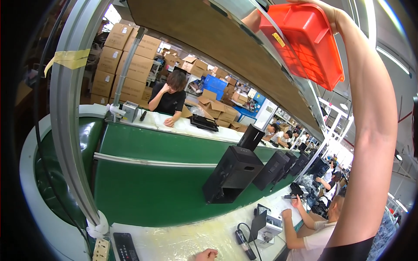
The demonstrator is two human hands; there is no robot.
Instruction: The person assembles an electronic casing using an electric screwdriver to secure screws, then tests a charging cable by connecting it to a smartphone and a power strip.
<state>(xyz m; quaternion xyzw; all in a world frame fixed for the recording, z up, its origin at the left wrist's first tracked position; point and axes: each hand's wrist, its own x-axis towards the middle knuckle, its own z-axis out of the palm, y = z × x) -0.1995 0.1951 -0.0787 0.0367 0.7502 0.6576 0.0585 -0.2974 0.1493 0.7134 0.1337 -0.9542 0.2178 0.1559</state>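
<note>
High at the upper right, a red plastic bin [300, 41] with a ribbed, grid-like underside and a small yellow label is tilted at the edge of the overhead shelf [196, 39]. My right arm reaches up to it, and my right hand [324, 9] is closed on its rim; the picture's top edge cuts off part of the fingers. What the bin contains is hidden. Low in the picture, my left hand [207, 254] rests over the film-covered worktop [174, 241], its fingers curled in with nothing visible in them. A black remote-like keypad [125, 246] lies to its left.
Black speaker-like boxes [233, 174] stand along the green conveyor belt [148, 187]. Right of my left hand are an electric screwdriver [244, 244] and a white-and-black box [267, 226]. A metal post [69, 117] rises at left. One co-worker [337, 217] sits at right, another [170, 95] opposite.
</note>
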